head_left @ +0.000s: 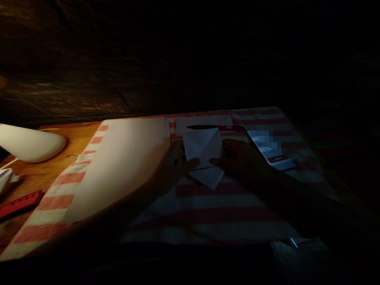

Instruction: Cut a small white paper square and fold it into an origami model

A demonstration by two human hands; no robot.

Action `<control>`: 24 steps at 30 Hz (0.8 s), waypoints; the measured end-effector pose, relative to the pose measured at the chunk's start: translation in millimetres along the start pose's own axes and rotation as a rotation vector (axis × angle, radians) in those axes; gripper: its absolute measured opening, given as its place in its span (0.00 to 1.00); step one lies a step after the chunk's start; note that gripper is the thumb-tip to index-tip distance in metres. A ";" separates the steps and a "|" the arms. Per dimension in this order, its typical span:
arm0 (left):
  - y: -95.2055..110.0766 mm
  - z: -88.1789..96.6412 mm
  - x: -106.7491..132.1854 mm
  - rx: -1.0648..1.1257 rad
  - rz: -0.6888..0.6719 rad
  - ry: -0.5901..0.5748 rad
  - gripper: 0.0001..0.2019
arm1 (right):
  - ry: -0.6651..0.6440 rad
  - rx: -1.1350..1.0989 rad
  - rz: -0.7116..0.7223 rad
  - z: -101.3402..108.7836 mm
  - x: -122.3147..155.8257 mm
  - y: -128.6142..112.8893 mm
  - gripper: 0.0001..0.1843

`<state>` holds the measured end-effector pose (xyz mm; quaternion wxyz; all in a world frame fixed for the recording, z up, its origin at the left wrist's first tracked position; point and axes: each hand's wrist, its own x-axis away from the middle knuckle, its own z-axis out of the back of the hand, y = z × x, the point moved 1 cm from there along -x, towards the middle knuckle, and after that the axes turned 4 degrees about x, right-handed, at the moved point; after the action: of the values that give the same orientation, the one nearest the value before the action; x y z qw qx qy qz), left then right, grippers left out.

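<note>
A folded sheet of white paper (204,148) is held up between my two hands, with crease lines on its upper part and a pointed flap hanging below. My left hand (179,158) grips its left edge, thumb pressed on the front. At the right edge, my right hand (233,154) pinches the paper the same way; its fingers are mostly in shadow. Just behind the folded paper lies a knife (197,127) with a dark blade and a reddish handle. A stack of plain white paper (124,154) rests to the left of my left hand.
A striped red and white cloth (225,213) covers the table. To the right lies a lit phone (268,148). On the bare wood at left are a white lamp-like object (32,144), crumpled white paper (7,178) and a red bar-shaped object (22,204). A dark wall stands behind.
</note>
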<state>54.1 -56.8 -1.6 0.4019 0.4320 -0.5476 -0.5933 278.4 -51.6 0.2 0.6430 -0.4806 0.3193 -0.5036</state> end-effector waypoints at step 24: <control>-1.8 -7.1 11.3 -1.051 -0.270 0.120 0.41 | 0.319 0.639 0.115 -23.1 12.1 5.4 0.33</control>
<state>57.4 -69.5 -4.4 0.5144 0.2727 -0.0932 -0.8077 263.1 -69.8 -11.7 0.7300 -0.1519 0.2687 -0.6098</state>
